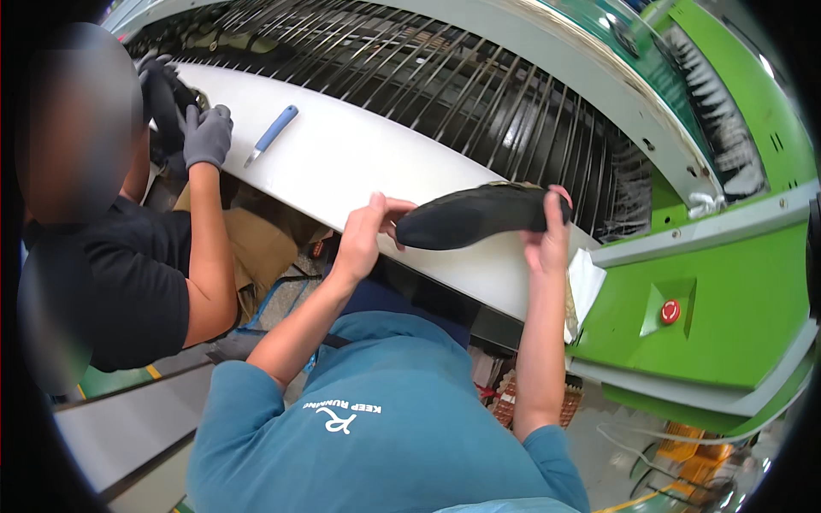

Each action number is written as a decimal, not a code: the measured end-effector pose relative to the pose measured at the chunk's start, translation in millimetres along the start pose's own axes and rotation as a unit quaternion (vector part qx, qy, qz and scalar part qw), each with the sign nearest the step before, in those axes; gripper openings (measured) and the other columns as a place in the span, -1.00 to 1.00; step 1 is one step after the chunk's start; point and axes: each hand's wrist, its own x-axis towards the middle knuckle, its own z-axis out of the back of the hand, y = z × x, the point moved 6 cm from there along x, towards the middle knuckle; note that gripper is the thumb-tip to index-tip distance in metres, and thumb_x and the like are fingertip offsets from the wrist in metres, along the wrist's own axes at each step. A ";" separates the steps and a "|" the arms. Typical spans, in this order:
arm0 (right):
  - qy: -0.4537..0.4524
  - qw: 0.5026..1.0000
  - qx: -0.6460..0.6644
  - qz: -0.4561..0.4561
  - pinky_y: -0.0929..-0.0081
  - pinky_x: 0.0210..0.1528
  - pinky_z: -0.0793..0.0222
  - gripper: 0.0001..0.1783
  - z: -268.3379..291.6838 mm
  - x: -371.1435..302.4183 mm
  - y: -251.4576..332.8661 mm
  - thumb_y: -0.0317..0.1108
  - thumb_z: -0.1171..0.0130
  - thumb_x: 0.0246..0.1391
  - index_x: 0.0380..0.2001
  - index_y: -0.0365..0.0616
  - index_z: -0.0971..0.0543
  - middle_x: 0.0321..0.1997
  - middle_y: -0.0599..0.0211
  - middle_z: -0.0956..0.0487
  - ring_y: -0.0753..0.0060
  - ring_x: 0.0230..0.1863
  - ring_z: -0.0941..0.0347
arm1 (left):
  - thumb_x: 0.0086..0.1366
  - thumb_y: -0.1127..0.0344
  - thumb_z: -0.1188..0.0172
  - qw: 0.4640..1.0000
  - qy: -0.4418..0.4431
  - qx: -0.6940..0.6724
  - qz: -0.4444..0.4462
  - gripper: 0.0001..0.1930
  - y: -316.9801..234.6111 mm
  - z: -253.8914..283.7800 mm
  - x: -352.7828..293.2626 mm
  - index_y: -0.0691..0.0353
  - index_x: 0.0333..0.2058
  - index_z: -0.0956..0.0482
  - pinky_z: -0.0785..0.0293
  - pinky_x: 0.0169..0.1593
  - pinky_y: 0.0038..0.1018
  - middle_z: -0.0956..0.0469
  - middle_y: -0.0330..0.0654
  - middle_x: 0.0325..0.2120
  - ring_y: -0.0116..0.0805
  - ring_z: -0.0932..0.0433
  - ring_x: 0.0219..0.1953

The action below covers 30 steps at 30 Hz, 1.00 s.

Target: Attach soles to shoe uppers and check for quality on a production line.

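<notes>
Between my two hands, above the white work surface (325, 162), I hold a long black shoe (479, 215), lying sideways. My left hand (366, 232) pinches its rounded left end with thumb and fingers. At the other end my right hand (549, 239) grips it, fingers wrapped over the edge. Part of the shoe's far side is hidden from me. A knife (274, 132) with a blue handle lies on the white surface, farther left, its tip toward the near edge.
On the left a co-worker's grey-gloved hand (208, 135) is beside another black item (167, 107). A rack of metal rods (428, 77) runs behind the surface. At right stands a green machine housing (718, 316) with a red button (670, 311); white paper (585, 286) lies beside it.
</notes>
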 end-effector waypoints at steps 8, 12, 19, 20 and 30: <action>0.002 0.995 0.090 0.039 0.07 0.26 -0.68 -0.47 -14.9 -49.4 40.6 0.13 -0.40 0.35 0.22 0.20 -0.55 0.31 -0.01 -0.65 0.03 0.29 -0.63 | 0.73 -0.13 0.17 0.969 0.084 0.018 -0.234 -0.27 -76.9 -46.5 -28.4 0.55 0.24 -0.60 -0.69 0.12 -0.33 -0.74 0.15 0.05 -0.09 -0.77 0.03; 0.021 0.994 0.091 0.062 -0.05 0.31 -0.65 -0.47 -26.0 -58.5 56.1 0.13 -0.39 0.35 0.24 0.21 -0.54 0.37 -0.06 -0.60 -0.05 0.32 -0.60 | 0.73 -0.05 0.15 0.964 0.083 0.002 -0.252 -0.32 -96.1 -49.9 -27.8 0.57 0.16 -0.66 -0.67 0.18 -0.30 -0.77 0.16 0.03 -0.04 -0.79 0.05; 0.019 0.988 0.079 0.128 -0.16 0.42 -0.55 -0.38 -49.4 -74.3 75.4 0.15 -0.43 0.31 0.26 0.20 -0.45 0.39 -0.16 -0.54 -0.13 0.40 -0.52 | 0.71 0.04 0.15 0.938 0.014 0.037 -0.343 -0.38 -125.9 -40.2 -19.0 0.54 0.00 -0.75 -0.77 -0.02 -0.31 -0.82 0.13 -0.17 -0.09 -0.86 -0.17; 0.024 0.988 0.078 0.132 -0.16 0.42 -0.55 -0.38 -55.2 -76.2 80.7 0.15 -0.43 0.31 0.26 0.20 -0.45 0.39 -0.16 -0.54 -0.13 0.40 -0.52 | 0.71 0.04 0.15 0.936 0.013 0.035 -0.349 -0.38 -128.8 -40.1 -17.6 0.54 0.00 -0.75 -0.77 -0.02 -0.31 -0.82 0.13 -0.17 -0.09 -0.86 -0.17; 0.137 0.841 0.159 0.499 -0.37 0.35 -0.60 -0.17 -137.2 -96.5 245.2 0.43 -0.21 0.33 0.26 -0.10 -0.56 0.19 -0.05 -0.66 -0.18 0.24 -0.64 | 0.62 -0.02 -0.10 0.971 0.059 0.016 -0.232 -0.48 -106.6 -23.1 35.1 0.32 0.23 -0.65 -0.66 0.09 -0.21 -0.64 0.04 0.27 0.02 -0.74 0.11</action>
